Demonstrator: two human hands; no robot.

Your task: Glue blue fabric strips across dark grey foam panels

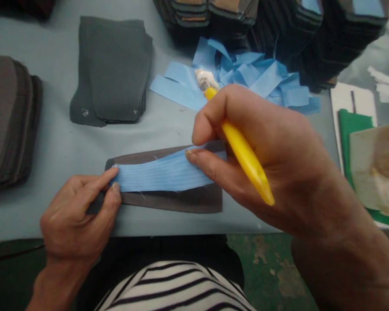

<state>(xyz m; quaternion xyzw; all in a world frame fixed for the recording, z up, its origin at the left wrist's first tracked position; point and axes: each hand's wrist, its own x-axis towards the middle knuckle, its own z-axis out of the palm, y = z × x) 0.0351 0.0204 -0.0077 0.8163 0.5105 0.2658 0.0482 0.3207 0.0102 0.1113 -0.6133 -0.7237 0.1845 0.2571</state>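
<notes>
Pinching the blue strip's (164, 175) left end, the left hand (79, 211) presses it onto a dark fabric piece (181, 201) beneath its fingers; the right hand (269, 164) clasps a yellow brush (244, 155), fingertips touching the strip's right end.

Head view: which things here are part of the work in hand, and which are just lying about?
In hand:
- blue strip, pressed flat by the left hand and right hand
- dark fabric piece under it
- yellow-handled brush, gripped in the right hand

Lying about:
- grey fabric stack
- brown stack
- loose blue strips
- dark bundles
- green sheet
</notes>
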